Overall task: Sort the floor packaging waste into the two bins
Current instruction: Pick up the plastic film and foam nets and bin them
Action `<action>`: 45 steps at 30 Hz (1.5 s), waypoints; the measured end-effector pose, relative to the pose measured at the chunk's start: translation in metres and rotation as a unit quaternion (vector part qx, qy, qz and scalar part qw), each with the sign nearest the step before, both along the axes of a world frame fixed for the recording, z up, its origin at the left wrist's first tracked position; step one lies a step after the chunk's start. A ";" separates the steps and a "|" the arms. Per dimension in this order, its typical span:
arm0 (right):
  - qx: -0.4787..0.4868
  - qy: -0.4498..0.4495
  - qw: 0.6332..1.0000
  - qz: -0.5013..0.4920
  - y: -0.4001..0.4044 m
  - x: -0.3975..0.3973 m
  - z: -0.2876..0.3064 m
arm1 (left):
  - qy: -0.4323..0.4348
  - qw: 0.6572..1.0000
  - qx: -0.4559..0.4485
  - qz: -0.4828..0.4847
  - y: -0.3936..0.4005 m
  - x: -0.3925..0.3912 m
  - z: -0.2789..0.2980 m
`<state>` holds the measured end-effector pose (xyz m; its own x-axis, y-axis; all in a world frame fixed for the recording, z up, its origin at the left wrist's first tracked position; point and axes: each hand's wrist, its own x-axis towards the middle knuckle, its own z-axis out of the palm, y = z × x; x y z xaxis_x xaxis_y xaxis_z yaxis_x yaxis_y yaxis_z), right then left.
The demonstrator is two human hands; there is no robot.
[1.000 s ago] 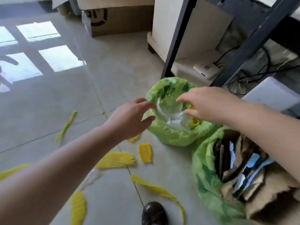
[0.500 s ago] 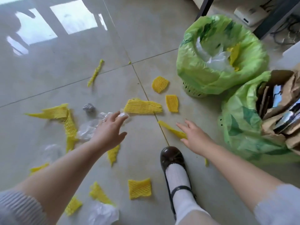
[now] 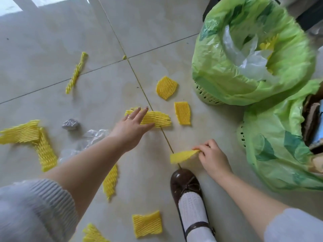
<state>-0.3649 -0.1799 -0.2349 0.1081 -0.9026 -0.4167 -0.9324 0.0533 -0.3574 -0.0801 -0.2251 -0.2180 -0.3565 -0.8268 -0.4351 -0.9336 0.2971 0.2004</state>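
Down at the bottom edge, a square of yellow foam netting (image 3: 147,224) lies flat on the floor (image 3: 52,49), with a brown shoe (image 3: 185,185) and white sock planted just beside it. A narrow foam strip (image 3: 110,181) sits under the left forearm. Up a touch, and the right hand (image 3: 213,156) has its fingers (image 3: 203,145) curled in a pinch on the end of a foam sliver (image 3: 181,156), which tilts up off the tile near the shoe's toe. Over to the left hand (image 3: 131,127): fingers straight and spread, tips resting on a long foam sleeve (image 3: 153,117) lying across the grout line, nothing gripped. Beside that forearm, clear plastic film (image 3: 90,138) and a crumpled grey wad (image 3: 70,124); far left, an L-shaped foam piece (image 3: 35,138). Further out, two small foam patches (image 3: 182,113) (image 3: 167,87) and a twisted strip (image 3: 76,72). On the right, the near green-lined bin (image 3: 272,137) holds cardboard; the far bin (image 3: 218,70) holds clear plastic and yellow foam.
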 end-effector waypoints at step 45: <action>-0.078 0.043 0.971 0.222 -0.176 0.209 -0.009 | -0.076 0.906 -0.028 0.416 0.090 0.223 -0.031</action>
